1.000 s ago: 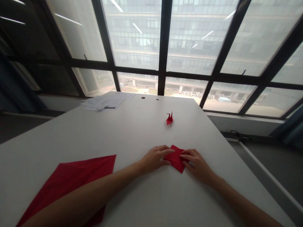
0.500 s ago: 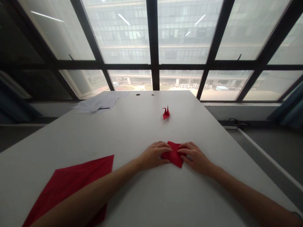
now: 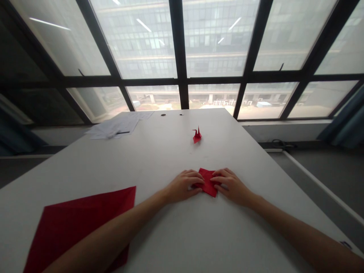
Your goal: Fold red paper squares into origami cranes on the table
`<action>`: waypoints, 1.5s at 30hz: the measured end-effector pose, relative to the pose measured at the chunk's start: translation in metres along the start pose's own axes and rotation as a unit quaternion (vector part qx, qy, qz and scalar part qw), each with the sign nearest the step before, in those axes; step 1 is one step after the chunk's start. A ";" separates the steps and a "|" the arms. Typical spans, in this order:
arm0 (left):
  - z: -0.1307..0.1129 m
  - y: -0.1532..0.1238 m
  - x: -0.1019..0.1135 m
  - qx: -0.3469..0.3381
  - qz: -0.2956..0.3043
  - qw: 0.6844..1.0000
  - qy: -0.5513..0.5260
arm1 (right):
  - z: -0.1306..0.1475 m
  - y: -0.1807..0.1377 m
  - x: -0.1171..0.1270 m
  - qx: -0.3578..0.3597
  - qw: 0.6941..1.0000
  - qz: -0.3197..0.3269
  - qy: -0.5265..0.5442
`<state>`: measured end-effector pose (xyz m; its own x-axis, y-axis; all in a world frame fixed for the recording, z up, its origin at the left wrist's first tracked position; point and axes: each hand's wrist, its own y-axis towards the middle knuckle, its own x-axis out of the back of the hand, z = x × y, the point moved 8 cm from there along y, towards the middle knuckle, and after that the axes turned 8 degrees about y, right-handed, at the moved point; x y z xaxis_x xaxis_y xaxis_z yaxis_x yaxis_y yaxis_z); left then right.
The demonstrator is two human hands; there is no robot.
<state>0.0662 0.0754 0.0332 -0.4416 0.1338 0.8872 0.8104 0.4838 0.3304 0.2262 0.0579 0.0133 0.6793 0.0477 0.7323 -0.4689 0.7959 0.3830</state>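
A small folded piece of red paper lies flat on the white table between both my hands. My left hand rests on its left edge with curled fingers pressing the paper down. My right hand presses the right edge with its fingertips. Further back stands a finished red paper crane. A large red paper sheet lies flat at the near left, partly under my left forearm.
A pile of white papers with a dark pen sits at the far left corner. Two small dark holes mark the table's far edge. Large windows with black frames rise behind. The table's right edge drops to grey floor.
The view has tilted and swung slightly, so everything sits a little more to the left. My hands have drawn closer together over the folded paper, which shows less area now.
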 end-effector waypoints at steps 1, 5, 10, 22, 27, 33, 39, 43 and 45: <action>0.000 0.000 0.000 -0.001 -0.003 1.000 -0.002 | 0.000 0.000 0.000 -0.001 1.000 0.000 -0.003; 0.003 0.000 0.000 -0.001 -0.019 1.000 -0.018 | 0.000 0.000 0.000 0.000 1.000 -0.002 -0.004; 0.011 -0.005 0.005 0.019 -0.080 0.997 -0.001 | -0.001 0.001 0.000 0.004 1.000 -0.010 0.007; 0.025 -0.011 0.006 0.098 -0.092 0.991 -0.003 | -0.008 -0.001 0.013 -0.017 0.994 -0.088 0.056; 0.021 -0.011 0.008 0.058 -0.084 0.993 -0.051 | -0.016 -0.004 0.013 -0.020 0.996 -0.075 0.035; 0.025 -0.014 0.010 0.079 -0.100 0.985 -0.115 | -0.002 -0.003 0.006 0.001 1.000 -0.024 0.005; 0.028 -0.015 0.007 0.096 -0.104 0.983 -0.114 | 0.006 -0.002 0.003 0.005 0.999 -0.003 -0.037; 0.023 -0.014 0.008 0.070 -0.105 0.987 -0.096 | 0.005 -0.001 0.002 -0.003 0.999 0.001 -0.044; 0.020 -0.013 0.008 0.055 -0.102 0.988 -0.100 | 0.004 0.000 0.002 -0.005 0.999 -0.002 -0.048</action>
<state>0.0444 0.0871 0.0300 -0.6673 0.1871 0.7209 0.6553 0.6074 0.4489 0.2251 0.0558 0.0174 0.6240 -0.0129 0.7813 -0.4607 0.8015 0.3812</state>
